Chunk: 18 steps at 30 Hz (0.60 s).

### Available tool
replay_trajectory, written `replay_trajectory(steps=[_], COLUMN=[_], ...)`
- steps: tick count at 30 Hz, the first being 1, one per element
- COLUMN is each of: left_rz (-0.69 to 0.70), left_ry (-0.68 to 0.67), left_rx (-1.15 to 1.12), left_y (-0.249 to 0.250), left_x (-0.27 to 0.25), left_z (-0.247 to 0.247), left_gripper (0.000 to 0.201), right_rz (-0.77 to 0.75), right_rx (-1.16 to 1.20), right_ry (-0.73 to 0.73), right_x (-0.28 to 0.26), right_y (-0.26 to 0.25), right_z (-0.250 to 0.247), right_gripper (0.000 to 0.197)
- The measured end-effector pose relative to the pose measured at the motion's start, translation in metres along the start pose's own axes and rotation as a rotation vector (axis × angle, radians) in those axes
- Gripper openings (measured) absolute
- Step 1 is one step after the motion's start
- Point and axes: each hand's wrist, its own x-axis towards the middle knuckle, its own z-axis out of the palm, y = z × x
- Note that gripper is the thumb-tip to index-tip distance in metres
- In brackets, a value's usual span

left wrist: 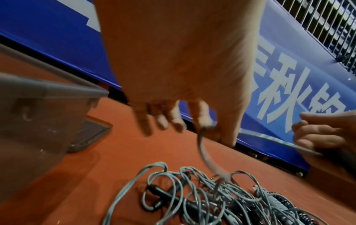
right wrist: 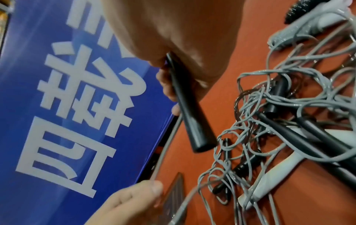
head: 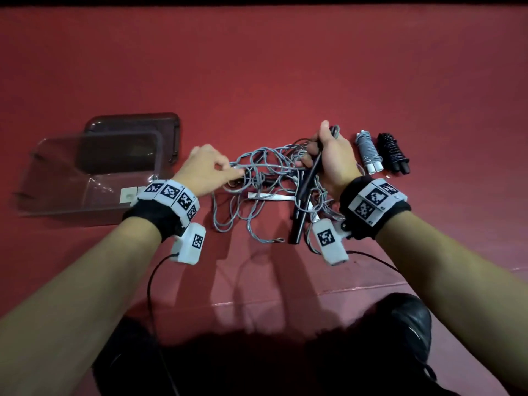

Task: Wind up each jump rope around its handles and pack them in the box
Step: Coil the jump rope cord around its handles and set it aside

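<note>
Head view: right hand (head: 331, 155) grips a black handle (head: 313, 171); left hand (head: 205, 167) pinches grey rope (head: 257, 167) above the tangled pile on the red floor (head: 285, 67).

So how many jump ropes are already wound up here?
2, both on the floor right of the right hand: a grey-corded bundle and, beside it, a black bundle. Others remain tangled; none visible in the box.

Right hand (right wrist: 173, 38) grips black handle (right wrist: 190, 112); grey rope tangle (right wrist: 269, 121) beside it on red floor (right wrist: 308, 197).
</note>
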Motion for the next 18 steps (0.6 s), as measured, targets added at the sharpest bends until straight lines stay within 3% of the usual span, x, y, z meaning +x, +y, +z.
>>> replay_trajectory(steps=[3,4,5,7,8,10,12,15,18], left_rz=[0.084,0.111,0.132,0.14,0.136,0.12,0.095,0.192,0.279], left_ry=[-0.08,-0.119,-0.141,-0.213,-0.257,-0.257,-0.148,-0.046,-0.289], left_rx=[-0.491,-0.597,-0.673,-0.798,-0.819,-0.844,-0.9,-0.904,-0.769], left_y=[0.028,0.044,0.06,0.085,0.092,0.094,0.084,0.062,0.052], left_x=[-0.01,-0.013,-0.015,-0.018,-0.021,-0.022,-0.02,-0.015,-0.019], left_z=[-0.006,-0.009,-0.014,-0.025,-0.029,-0.033,-0.032,-0.017,0.003], left_gripper=[0.044,0.042,0.04,0.037,0.036,0.032,0.03,0.024,0.052], right_rz=[0.029,0.01,-0.009,-0.016,0.014,0.088,0.144,0.106,0.093], right_rx=[-0.12,-0.22,-0.338,-0.51,-0.527,-0.548,-0.583,-0.416,-0.057], right_ry=[-0.071,-0.15,-0.253,-0.444,-0.509,-0.576,-0.641,-0.637,-0.649], right_x=[-0.006,-0.011,-0.016,-0.024,-0.028,-0.033,-0.036,-0.036,-0.038], right_y=[0.001,0.0,0.0,0.002,0.003,0.005,0.004,-0.005,-0.036], right_z=[-0.001,-0.001,0.0,0.006,0.01,0.016,0.021,0.028,0.039], right_gripper=[0.025,0.014,0.015,0.047,0.048,0.027,0.012,0.019,0.02])
